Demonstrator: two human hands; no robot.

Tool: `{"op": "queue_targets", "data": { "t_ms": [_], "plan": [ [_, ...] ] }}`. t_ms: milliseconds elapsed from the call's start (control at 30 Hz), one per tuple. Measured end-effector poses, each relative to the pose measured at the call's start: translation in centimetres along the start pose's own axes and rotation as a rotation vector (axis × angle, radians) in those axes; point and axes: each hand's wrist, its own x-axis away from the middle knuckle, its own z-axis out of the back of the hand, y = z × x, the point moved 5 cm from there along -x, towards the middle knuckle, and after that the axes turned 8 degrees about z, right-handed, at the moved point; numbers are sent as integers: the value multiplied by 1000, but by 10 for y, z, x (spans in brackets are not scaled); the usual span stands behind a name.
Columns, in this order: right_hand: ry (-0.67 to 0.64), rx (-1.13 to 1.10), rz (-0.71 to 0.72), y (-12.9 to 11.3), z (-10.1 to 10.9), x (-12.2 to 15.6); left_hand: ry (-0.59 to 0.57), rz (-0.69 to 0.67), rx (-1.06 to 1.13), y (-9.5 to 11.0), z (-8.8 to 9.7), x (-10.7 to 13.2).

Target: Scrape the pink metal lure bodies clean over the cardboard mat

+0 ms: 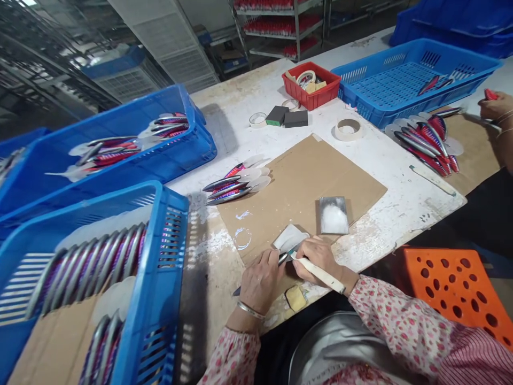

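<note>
My left hand (260, 280), a bracelet at its wrist, is closed on a silver-backed fishing lure (284, 258) with a whitish translucent lip. Its tail end pokes out beside my wrist. My right hand (316, 260) grips a slim tool with a white handle (320, 275), probably a knife; its tip meets the lure near the lip, mostly hidden by my fingers. Beneath the lure's lip lies a pale block (289, 237) on the cardboard sheet (312, 176). A grey sanding block (334, 215) coated in white powder is just beyond my right hand.
Several finished-looking lures (230, 187) lie at the cardboard's left edge. Blue crates (168, 240) with lures stand at left. Tape rolls (348, 130), dark blocks (295, 118), a red basket (320, 99) and a blue tray (401, 69) are farther back. At right, another person's hand (497, 107) works near more lures.
</note>
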Motion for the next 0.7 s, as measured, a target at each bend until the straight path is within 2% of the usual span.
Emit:
{"op": "queue_targets", "data": {
  "t_ms": [267, 700],
  "plan": [
    [-41, -13, -12, 0, 0, -1, 6, -6, 9, 0, 0, 0],
    [-21, -46, -11, 2, -1, 1, 20, -13, 21, 0, 0, 0]
  ]
}}
